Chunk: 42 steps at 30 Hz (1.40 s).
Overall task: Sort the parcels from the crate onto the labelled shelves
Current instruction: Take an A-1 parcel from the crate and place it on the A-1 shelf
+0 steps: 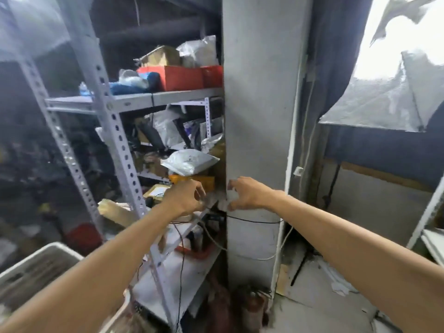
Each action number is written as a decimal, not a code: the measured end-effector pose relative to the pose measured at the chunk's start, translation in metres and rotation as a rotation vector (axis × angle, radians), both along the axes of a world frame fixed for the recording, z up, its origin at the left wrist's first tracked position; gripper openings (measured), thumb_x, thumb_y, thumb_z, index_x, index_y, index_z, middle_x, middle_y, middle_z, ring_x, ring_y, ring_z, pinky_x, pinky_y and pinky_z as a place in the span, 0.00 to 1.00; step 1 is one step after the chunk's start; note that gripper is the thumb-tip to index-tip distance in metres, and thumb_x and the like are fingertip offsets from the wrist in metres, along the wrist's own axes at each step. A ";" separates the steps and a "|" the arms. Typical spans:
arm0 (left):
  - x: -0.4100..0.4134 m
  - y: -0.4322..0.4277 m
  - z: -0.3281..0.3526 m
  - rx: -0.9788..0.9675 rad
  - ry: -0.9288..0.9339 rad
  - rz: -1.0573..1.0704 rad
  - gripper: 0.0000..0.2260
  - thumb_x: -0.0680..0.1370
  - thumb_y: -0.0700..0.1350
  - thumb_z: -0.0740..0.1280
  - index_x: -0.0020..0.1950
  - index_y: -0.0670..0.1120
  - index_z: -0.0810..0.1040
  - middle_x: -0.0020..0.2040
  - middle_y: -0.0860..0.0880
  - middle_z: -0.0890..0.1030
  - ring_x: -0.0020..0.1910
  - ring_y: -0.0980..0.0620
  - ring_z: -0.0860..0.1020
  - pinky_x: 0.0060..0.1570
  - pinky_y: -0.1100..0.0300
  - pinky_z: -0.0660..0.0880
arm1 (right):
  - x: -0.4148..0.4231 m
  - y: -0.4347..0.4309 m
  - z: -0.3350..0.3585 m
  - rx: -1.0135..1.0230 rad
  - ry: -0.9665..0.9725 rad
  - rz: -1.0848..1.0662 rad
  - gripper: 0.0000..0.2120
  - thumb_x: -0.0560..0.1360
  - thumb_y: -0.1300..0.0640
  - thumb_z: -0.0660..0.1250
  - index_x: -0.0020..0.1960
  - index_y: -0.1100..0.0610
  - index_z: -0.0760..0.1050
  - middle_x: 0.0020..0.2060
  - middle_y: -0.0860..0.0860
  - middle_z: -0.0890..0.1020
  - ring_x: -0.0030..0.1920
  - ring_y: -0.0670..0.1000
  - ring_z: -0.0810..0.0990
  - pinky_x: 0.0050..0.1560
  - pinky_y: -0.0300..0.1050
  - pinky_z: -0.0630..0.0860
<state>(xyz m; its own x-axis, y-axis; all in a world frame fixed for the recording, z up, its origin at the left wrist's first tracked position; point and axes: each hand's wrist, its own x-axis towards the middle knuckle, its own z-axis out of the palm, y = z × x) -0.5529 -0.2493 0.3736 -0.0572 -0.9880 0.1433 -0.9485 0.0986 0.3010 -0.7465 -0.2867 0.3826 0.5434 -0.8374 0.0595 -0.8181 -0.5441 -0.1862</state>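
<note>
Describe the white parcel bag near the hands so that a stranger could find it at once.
Find the grey metal shelving left of the concrete pillar. Just above the left hand, a puffy white bag lies flat on a yellow box. The white bags one level higher stand propped up.

Nothing legible anywhere: the dark marks on the white parcel [189, 162] and the pale label on the brown box [156, 193] are too blurred to read
</note>
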 end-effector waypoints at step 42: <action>0.428 0.201 -0.066 0.214 0.032 0.958 0.15 0.69 0.52 0.74 0.54 0.50 0.79 0.50 0.52 0.83 0.48 0.51 0.80 0.46 0.57 0.76 | 0.569 0.062 -0.074 0.222 0.216 1.004 0.23 0.67 0.46 0.74 0.56 0.53 0.69 0.45 0.48 0.75 0.42 0.48 0.75 0.33 0.39 0.69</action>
